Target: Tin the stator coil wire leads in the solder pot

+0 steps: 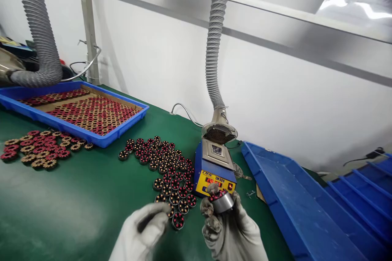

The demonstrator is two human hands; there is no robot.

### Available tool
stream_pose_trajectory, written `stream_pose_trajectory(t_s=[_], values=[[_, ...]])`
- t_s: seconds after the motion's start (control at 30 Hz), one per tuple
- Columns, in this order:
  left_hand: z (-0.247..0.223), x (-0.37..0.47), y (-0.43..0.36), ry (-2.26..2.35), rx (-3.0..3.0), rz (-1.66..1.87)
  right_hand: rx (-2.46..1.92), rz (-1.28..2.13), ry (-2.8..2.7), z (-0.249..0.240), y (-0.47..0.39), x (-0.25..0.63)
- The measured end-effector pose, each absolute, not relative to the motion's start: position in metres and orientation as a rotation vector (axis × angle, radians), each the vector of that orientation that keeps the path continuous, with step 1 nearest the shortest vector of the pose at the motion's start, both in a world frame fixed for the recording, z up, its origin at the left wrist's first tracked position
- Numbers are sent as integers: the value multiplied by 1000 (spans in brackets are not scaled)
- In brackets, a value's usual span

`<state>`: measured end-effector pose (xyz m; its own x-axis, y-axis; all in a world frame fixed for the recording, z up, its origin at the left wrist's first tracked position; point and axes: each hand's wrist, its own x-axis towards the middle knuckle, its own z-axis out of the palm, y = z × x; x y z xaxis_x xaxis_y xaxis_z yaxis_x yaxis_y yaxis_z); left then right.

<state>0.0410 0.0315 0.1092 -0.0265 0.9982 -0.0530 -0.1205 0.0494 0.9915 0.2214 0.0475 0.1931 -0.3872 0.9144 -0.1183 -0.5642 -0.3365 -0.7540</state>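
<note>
My left hand, in a white glove, is low over the green table, its thumb and forefinger tips drawn together. The tips overlap the edge of a small round part, and whatever may be between them is hidden. My right hand, its glove stained grey at the fingertips, is closed around a metal ring part with pink and black segments inside. That part is tilted, in front of a blue and yellow heating unit with a red display. Ringed parts lie grouped left of the unit.
A blue tray of pink and tan rings stands at left, with loose rings before it. A grey hose hangs over the unit. At right are a blue bin and ribbed blue trays.
</note>
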Motion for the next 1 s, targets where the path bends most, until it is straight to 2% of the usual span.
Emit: stream_pose_trajectory(t_s=[0.17,0.27,0.5,0.7,0.77,0.87,1.0], values=[[193,58,50,617,919,1173,-585,1958,-640,200,38,203],[209,64,51,559,937,1082,-494,2000,-529,201,35,194],[194,66,52,560,900,1308,-553,1909,-502,181,33,190],[188,42,48,499,685,1739,-553,1996,-576,179,31,185],[183,33,44,604,766,1607,-562,1990,-604,175,33,183],[174,22,39,706,1037,1214,-680,1894,-675,156,39,184],[168,1,34,755,1530,1247,-885,1718,-996,126,48,182]])
